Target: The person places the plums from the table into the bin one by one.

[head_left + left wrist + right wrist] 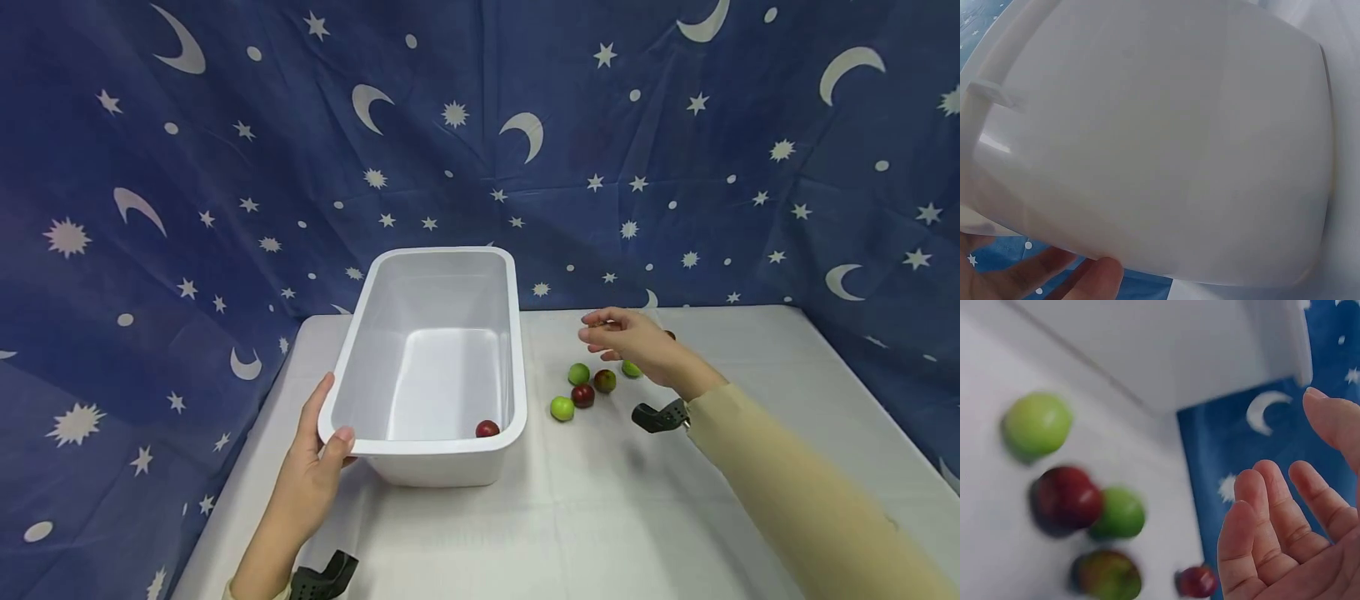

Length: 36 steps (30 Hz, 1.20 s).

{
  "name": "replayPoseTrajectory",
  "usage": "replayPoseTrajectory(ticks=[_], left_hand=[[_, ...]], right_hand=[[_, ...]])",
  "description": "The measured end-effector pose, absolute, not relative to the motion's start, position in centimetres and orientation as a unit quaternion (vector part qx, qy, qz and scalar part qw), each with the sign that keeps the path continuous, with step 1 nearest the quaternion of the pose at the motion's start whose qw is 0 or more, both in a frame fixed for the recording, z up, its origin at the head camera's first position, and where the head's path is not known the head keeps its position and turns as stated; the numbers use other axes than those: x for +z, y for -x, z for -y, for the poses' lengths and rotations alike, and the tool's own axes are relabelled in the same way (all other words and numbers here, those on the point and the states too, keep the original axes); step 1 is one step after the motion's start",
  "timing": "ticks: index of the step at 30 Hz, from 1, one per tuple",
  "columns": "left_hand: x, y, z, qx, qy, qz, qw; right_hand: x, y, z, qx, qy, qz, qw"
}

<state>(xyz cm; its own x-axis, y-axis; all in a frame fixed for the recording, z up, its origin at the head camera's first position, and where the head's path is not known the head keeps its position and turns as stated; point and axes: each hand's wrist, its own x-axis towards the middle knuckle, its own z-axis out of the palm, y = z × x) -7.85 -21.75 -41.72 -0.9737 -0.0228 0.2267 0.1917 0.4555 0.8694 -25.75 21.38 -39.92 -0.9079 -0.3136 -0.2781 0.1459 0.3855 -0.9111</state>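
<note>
Gripping the near left corner of the white tub (pixel 438 287), the left hand (pixel 315 467) had its thumb hooked over the rim and its fingers curled round the outer wall; from the left wrist view only a fingertip (pixel 1094 278) showed beneath the tub's smooth side. No writing or label could be read on the tub. One red fruit (pixel 487 428) lay on the tub floor, in the near right corner, away from that thumb.

To the right of the tub, the right hand (pixel 626 340) hung above the white table (pixel 585 517) with its fingers (pixel 1272 519) loosely spread and slightly bent, holding nothing. Just below and nearer than those fingertips lay a small cluster of fruit: a green one (pixel 578 373), a red-green one (pixel 604 381), a dark red one (pixel 582 395) and another green one (pixel 562 408). A further green fruit (pixel 632 368) sat partly under the palm.

Bare tabletop stretched nearer than the cluster and out to the right edge. A blue cloth with moons and stars (pixel 675 167) hung behind.
</note>
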Motion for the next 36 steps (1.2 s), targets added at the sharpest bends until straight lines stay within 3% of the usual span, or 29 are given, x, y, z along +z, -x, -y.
replayPoseTrajectory(ticks=[13, 36], left_hand=[[-41.8, 7.8, 21.8, -0.521, 0.043, 0.846, 0.104], [-41.8, 7.9, 21.8, -0.536, 0.049, 0.837, 0.100]], right_hand=[[-44.4, 24.9, -25.0, -0.519, 0.017, -0.829, 0.207], [-47.7, 24.1, -23.6, -0.429, -0.002, -0.884, 0.187]])
